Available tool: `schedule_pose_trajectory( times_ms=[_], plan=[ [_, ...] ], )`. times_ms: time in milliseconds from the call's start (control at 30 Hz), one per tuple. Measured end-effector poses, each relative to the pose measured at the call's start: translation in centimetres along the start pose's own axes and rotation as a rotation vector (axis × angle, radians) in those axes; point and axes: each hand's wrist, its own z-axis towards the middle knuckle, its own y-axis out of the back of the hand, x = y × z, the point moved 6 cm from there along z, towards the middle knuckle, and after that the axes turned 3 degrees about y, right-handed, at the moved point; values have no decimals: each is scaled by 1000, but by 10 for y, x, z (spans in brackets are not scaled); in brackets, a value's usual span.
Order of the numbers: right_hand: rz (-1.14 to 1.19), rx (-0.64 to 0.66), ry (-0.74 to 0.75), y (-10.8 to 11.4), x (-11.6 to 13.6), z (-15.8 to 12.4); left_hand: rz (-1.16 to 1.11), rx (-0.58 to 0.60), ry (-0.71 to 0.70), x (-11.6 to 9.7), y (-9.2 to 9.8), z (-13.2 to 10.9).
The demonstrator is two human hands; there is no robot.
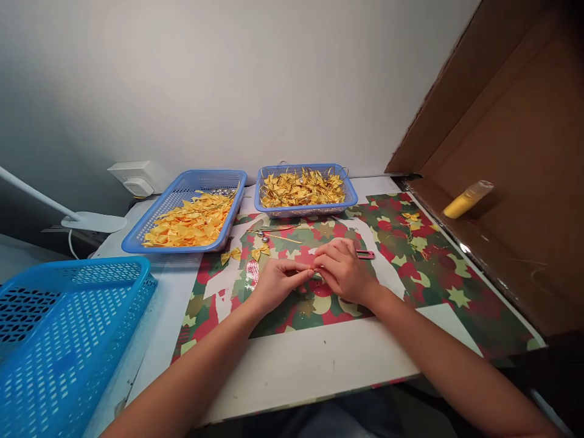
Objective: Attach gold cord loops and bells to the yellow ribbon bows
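My left hand [279, 284] and my right hand [344, 271] meet over the patterned sheet, fingertips pinched together. Between them is something tiny, mostly hidden by the fingers; I cannot make it out. Just left of the hands lie two yellow ribbon bows, one bow [231, 255] farther out and another bow [260, 250] closer in. Small silver bells [263, 236] sit behind the nearer bow, beside thin gold ties [285, 236]. A pink-handled tool [365, 254] shows partly from behind my right hand.
At the back stand a blue basket [182, 250] of yellow bows and a second blue basket [305, 211] of bows with gold ties. A larger blue basket [91, 340] is at left, near a lamp base [98, 222]. Cardboard [515, 140] walls the right side, where a yellow tube [468, 199] rests.
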Motion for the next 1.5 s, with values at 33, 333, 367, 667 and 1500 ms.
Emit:
schedule_pose_trajectory(
  times_ms=[33, 333, 367, 667, 1500],
  plan=[
    [6, 8, 15, -1, 1, 0, 55, 10, -10, 0, -1, 0],
    [446, 34, -258, -4, -11, -2, 7, 46, -117, -5, -4, -1],
    [510, 73, -278, -7, -11, -2, -30, 44, -123, -6, -4, -1],
    [629, 109, -345, -13, -15, -3, -41, 98, -130, -6, -3, 0],
    [215, -9, -137, 6, -4, -1, 261, 236, -183, -10, -11, -3]
  ],
)
